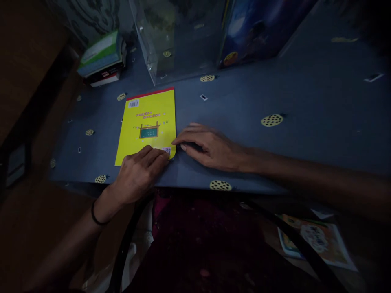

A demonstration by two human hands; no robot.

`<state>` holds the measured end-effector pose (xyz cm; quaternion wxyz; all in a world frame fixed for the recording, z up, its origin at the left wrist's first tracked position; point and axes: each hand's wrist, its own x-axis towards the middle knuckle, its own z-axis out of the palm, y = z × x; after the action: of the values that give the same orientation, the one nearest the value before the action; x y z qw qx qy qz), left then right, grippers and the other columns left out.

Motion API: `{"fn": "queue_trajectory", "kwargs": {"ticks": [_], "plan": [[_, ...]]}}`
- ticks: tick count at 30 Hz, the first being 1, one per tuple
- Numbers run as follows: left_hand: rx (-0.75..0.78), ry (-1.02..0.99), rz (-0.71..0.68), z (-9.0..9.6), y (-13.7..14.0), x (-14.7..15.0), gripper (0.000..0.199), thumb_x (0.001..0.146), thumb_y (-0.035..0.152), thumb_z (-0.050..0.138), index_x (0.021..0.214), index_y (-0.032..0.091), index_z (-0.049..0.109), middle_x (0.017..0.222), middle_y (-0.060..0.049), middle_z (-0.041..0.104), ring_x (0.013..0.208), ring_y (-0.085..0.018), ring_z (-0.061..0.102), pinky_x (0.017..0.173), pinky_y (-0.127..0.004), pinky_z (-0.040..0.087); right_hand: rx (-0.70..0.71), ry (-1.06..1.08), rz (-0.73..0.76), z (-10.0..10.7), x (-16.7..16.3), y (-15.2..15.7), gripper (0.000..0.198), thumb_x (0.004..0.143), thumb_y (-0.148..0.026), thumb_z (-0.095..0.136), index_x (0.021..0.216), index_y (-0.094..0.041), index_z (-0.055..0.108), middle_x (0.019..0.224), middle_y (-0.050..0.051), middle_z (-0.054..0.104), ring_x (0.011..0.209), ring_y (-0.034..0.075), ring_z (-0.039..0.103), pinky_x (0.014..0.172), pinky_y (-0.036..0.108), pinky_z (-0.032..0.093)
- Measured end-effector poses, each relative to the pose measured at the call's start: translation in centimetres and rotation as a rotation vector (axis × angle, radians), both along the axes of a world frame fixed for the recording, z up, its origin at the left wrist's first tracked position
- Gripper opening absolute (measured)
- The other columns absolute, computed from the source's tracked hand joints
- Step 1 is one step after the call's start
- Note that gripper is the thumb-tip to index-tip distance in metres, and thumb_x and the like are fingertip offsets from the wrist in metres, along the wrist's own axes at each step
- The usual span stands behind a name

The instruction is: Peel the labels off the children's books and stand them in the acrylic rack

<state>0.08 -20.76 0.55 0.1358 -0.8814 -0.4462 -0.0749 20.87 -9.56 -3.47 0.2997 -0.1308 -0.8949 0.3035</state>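
Observation:
A yellow booklet (134, 134) with a red top edge, a barcode and a small green board picture lies flat on the table, near its front edge. Over the booklet's lower right corner, my left hand (137, 173) has its fingers bent and pressed together; the fingertips partly cover a printed square code, and its thumb is hard to make out. My right hand (210, 148) lies just right of the same corner, thumb and index finger a little apart with nothing between them. Its index fingertip reaches the booklet's right edge.
The table is covered by a blue cloth (238, 101) with pineapple prints. A small stack of books (102, 57) sits at the back left. Behind the booklet stands a clear plastic holder (186, 61) with a dark blue book (256, 32). Below the table, right, lies an orange packet (317, 240).

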Motion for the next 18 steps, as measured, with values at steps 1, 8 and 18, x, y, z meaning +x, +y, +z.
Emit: {"fn": "queue_trajectory", "kwargs": {"ticks": [1,8,18], "plan": [[-0.017,-0.014,0.022,0.0,0.0,0.1,0.018,0.102,0.019,0.050,0.111,0.013,0.065,0.099,-0.007,0.076,0.084,-0.020,0.066,0.062,-0.030,0.052,0.000,0.000,0.004,0.0,0.1,-0.1,0.028,0.096,-0.013,0.048,0.111,-0.017,0.071,0.099,0.009,0.074,0.094,0.022,0.064,0.096,0.046,0.048],[-0.033,-0.044,0.130,-0.1,0.0,1.3,0.019,0.103,0.019,0.048,0.102,0.015,0.067,0.092,-0.007,0.073,0.080,-0.020,0.065,0.063,-0.030,0.052,0.034,-0.062,0.119,-0.4,0.5,-0.1,0.023,0.095,-0.016,0.058,0.115,-0.017,0.071,0.104,0.009,0.072,0.101,0.023,0.062,0.092,0.042,0.049],[-0.070,-0.171,0.120,-0.2,0.1,1.0,0.020,0.102,0.023,0.053,0.101,0.015,0.071,0.091,-0.007,0.075,0.083,-0.019,0.069,0.072,-0.031,0.057,0.100,-0.079,0.095,-0.7,-0.7,-0.1,0.019,0.099,-0.015,0.055,0.106,-0.018,0.073,0.101,0.007,0.073,0.097,0.021,0.062,0.089,0.039,0.050]]}}
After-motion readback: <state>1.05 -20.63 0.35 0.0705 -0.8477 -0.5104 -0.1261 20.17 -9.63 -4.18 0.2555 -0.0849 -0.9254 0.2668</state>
